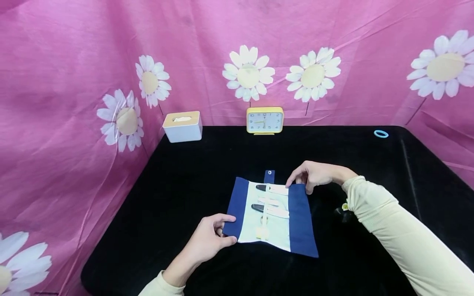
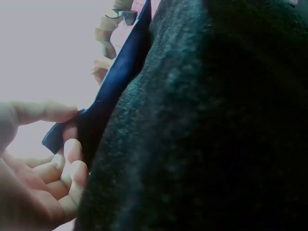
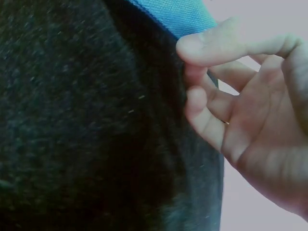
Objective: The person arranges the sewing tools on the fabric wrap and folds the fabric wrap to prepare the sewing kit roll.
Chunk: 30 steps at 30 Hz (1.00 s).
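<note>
An unfolded navy fabric tool pouch with a pale lining lies before me in the head view. Several small tools sit across its middle under a pale strap, among them two pale ones with black ends, the lower tool and the upper tool. A tab with a metal snap sticks out at the far edge. My left hand pinches the pouch's left edge near its front corner, thumb and fingers on either face. At the far right corner, my right hand holds the navy border between thumb and fingers.
The black-covered table carries a tissue box at back left, a yellow clock at the back and a light-blue ring at back right. A small dark object lies by my right sleeve. Pink flowered curtains surround the table.
</note>
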Each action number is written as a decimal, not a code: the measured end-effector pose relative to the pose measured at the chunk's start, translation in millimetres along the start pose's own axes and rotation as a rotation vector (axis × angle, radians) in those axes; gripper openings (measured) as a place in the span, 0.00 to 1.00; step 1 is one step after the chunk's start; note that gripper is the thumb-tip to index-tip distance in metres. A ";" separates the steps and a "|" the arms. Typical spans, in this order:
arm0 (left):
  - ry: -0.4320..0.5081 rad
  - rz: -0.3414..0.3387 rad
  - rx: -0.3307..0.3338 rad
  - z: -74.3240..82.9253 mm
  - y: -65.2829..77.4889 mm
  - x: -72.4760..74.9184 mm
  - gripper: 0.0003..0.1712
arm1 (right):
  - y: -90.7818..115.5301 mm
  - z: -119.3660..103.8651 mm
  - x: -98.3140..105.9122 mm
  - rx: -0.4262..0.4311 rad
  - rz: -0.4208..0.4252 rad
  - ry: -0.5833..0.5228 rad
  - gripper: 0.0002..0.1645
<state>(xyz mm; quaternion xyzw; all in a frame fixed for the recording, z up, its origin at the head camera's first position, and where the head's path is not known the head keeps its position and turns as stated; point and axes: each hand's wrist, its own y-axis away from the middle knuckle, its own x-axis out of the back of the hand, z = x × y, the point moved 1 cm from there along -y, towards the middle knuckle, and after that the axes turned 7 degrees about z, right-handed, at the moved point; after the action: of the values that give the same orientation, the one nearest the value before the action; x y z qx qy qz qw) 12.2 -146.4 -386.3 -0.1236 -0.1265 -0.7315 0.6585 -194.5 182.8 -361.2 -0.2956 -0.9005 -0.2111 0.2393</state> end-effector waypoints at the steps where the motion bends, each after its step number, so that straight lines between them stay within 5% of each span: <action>1: 0.005 -0.004 0.008 -0.9 0.8 -1.0 0.27 | 0.8 3.1 -0.7 -0.004 -0.007 -0.010 0.37; 7: 0.020 -0.021 0.045 -5.2 4.6 -3.1 0.28 | 9.0 18.5 -3.4 0.030 0.019 -0.035 0.38; 15: -0.024 -0.042 0.040 -6.8 3.8 1.6 0.28 | 24.6 29.4 -13.4 0.029 0.211 -0.063 0.32; 24: -0.146 -0.065 0.038 -4.8 -2.2 7.5 0.24 | 45.6 22.1 -23.4 -0.045 0.390 -0.025 0.30; 30: -0.268 -0.052 -0.030 0.8 -2.9 15.0 0.20 | 72.2 9.0 -37.2 -0.036 0.535 -0.003 0.27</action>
<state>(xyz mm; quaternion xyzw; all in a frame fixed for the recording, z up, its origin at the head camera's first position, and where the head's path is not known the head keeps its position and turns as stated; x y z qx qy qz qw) 7.8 -159.8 -380.5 -0.2266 -0.2057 -0.7271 0.6145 -125.2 224.6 -371.8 -0.5278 -0.7867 -0.1556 0.2798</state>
